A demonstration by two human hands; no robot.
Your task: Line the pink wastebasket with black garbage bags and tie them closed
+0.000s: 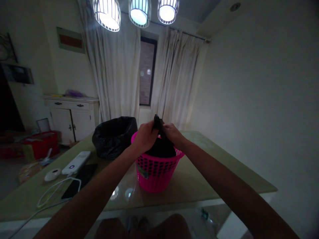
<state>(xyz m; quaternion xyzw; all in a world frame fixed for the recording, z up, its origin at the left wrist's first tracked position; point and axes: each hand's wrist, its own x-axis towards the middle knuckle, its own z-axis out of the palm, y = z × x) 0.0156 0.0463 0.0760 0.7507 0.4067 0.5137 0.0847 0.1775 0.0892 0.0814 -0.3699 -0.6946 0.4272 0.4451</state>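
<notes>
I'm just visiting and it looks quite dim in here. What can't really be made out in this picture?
All in the head view:
- Inside of the pink basket: hidden by the black bag.
- Bag's gathered top: covered by the left hand and right hand.
- Contents of the second black-lined bin: lost in darkness.
- Small items near the white cable: too dim to identify.
- Table front edge: partly hidden by the forearms.

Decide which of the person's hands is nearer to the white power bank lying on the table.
Left. The left hand pinches the black bag above the pink basket, on the side facing the white power bank; the right hand holds the bag's far side.
</notes>
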